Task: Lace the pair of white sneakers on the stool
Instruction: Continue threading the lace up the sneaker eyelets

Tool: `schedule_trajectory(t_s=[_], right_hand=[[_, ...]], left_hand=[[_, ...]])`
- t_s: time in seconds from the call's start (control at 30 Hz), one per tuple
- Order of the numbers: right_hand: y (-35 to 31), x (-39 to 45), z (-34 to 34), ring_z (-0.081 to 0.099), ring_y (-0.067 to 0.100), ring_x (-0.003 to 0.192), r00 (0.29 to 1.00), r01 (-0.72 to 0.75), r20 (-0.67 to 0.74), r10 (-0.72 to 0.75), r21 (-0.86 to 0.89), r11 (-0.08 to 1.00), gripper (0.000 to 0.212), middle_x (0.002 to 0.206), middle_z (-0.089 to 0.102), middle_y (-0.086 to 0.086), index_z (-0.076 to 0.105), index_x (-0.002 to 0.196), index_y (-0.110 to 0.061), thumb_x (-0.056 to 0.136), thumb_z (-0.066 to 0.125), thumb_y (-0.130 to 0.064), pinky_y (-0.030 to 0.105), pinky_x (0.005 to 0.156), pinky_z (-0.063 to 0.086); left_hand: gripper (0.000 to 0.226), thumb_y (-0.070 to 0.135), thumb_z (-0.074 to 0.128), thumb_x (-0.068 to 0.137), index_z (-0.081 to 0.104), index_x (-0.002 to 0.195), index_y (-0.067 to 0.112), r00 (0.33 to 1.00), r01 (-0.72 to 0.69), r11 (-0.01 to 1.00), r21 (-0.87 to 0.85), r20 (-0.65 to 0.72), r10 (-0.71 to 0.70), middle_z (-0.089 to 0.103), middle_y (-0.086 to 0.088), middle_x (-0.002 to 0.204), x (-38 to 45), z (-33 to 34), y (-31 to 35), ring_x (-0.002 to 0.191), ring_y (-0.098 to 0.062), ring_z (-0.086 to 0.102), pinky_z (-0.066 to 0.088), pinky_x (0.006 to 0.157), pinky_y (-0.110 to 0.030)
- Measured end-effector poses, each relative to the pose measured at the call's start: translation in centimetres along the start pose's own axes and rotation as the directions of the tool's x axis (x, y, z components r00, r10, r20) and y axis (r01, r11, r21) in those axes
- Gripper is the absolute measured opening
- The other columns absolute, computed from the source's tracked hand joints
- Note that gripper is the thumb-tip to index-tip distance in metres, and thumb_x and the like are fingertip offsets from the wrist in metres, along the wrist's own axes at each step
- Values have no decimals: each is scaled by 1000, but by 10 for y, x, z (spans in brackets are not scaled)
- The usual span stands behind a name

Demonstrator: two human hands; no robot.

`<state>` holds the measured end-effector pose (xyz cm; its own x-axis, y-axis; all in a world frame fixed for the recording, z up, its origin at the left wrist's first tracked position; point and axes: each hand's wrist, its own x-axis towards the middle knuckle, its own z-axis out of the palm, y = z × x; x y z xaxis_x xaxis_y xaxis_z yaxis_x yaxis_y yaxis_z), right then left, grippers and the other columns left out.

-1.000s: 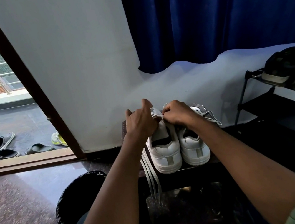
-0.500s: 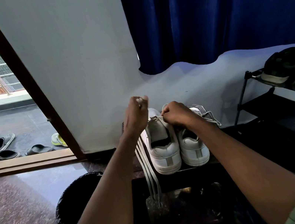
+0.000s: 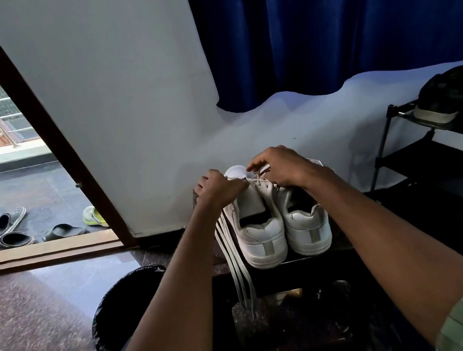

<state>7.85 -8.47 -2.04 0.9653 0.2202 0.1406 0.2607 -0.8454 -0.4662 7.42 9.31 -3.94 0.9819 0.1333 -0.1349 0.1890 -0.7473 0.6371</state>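
Down comes the left hand (image 3: 220, 188) from where it was raised half a second ago, back level with the left sneaker (image 3: 258, 223), while the right hand (image 3: 279, 167) has lifted a touch and slid over that shoe's tongue. Left hand is curled tight around a bundle of white laces (image 3: 235, 263), and those strands trail straight down past the front edge of the stool (image 3: 341, 241). Right hand is bent at the knuckles, fingertips (image 3: 256, 168) pinching a lace end right at the top eyelets of the left sneaker. Both shoes stand side by side on the stool, heels towards the camera, toes to the wall, touching along their inner sides. The right sneaker (image 3: 307, 225) sits partly under the right wrist.

A black bin (image 3: 124, 309) stands on the floor left of the stool. Blue curtain (image 3: 335, 14) hangs behind. Over to the right, a black shoe rack (image 3: 402, 143) carries dark shoes (image 3: 450, 99). Out through the open doorway, sandals (image 3: 9, 230) lie scattered on the wet ground.
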Motion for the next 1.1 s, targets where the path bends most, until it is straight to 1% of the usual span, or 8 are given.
schedule_trajectory(t_s=[0.3, 0.4, 0.47, 0.6, 0.73, 0.87, 0.97, 1.1], right_hand=[[13, 10, 9, 45, 21, 120, 999, -3, 39, 10, -195, 981, 24, 105, 68, -2, 75, 92, -32, 96, 60, -14, 39, 96, 33], [9, 7, 4, 67, 19, 88, 998, 26, -58, -10, 282, 959, 32, 91, 74, -2, 65, 78, -23, 102, 51, -7, 31, 75, 48], [1, 5, 1, 70, 23, 72, 996, 5, -68, 59, 696, 718, 32, 80, 72, 10, 55, 80, -13, 109, 42, -8, 28, 60, 52], [-5, 11, 0, 36, 8, 45, 956, -45, -79, 283, 912, 407, 35, 60, 42, -4, 48, 78, -16, 112, 38, -19, 23, 46, 33], [6, 14, -5, 60, 17, 77, 967, -95, -190, 169, 346, 934, 20, 87, 66, -6, 69, 96, -21, 91, 70, -40, 33, 72, 50], [2, 6, -2, 70, 19, 88, 997, -75, -25, 72, -158, 985, 14, 96, 78, -3, 82, 93, -25, 85, 78, -36, 32, 79, 56], [-4, 5, -3, 58, -1, 57, 996, -80, -8, 86, 266, 961, 22, 82, 71, -3, 74, 86, -15, 102, 59, -17, 20, 56, 44], [-11, 0, -14, 44, 6, 50, 983, -108, 21, 180, 865, 489, 25, 90, 72, 8, 54, 90, -16, 108, 39, -10, 20, 42, 25]], left_hand=[[57, 46, 53, 55, 69, 94, 7, 1000, 0, 1000, 15, -5, 0, 74, -20, 102, 9, 7, -5, 95, -38, 72, 59, 82, -42], [57, 43, 51, 58, 69, 98, 7, 1000, 16, 1000, 16, -5, -16, 74, -16, 101, 2, 6, 0, 93, -36, 72, 58, 83, -38], [58, 44, 52, 58, 68, 101, 8, 1000, 25, 1000, 8, -2, -25, 74, -16, 102, 3, 6, 0, 92, -37, 72, 59, 82, -37], [63, 46, 55, 60, 67, 108, 6, 999, 45, 998, -35, -24, -46, 76, -15, 102, 6, 7, -2, 90, -37, 74, 60, 86, -39], [67, 44, 59, 58, 64, 113, 6, 998, 52, 996, -77, -26, -54, 75, -15, 104, 19, 13, -10, 89, -38, 74, 62, 86, -44], [72, 46, 62, 56, 61, 115, 5, 998, 50, 993, -104, -25, -53, 74, -18, 107, 25, 15, -14, 90, -39, 74, 62, 85, -49], [75, 44, 63, 56, 56, 119, 4, 999, 35, 993, -110, -27, -38, 72, -20, 108, 17, 12, -10, 91, -41, 74, 62, 85, -51], [74, 40, 62, 56, 54, 120, 4, 1000, 29, 991, -129, -5, -30, 71, -21, 110, 23, 15, -11, 90, -42, 74, 62, 84, -52]])
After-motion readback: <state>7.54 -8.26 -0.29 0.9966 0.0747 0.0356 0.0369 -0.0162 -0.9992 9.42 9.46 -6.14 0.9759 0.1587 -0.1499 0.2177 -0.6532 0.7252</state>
